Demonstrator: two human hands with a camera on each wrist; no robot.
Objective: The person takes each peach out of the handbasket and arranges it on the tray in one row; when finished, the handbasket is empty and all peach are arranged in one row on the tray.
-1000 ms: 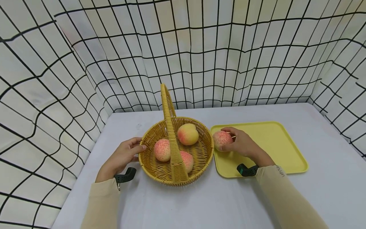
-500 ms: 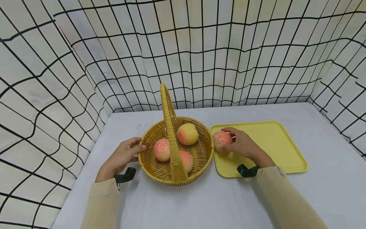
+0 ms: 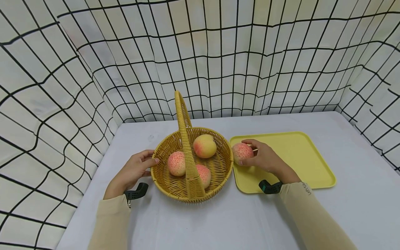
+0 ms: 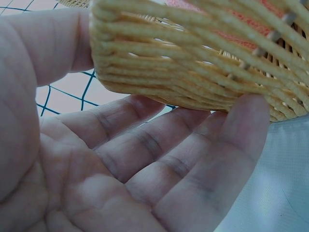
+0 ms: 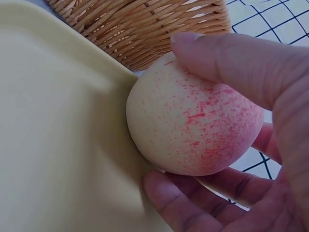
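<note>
Peach sits at the tray's left edge, just beside the wicker basket, with the right hand curled around it in a full grip; being round and smooth, it could roll off onto the worktop if released carelessly. Pale cream with red speckling, it looks firm, while the left hand rests flat-fingered against the basket's left wall.

Pale table, wicker basket, yellow tray (side by side)

White table; black-gridded white cloth backdrop around three sides.
</note>
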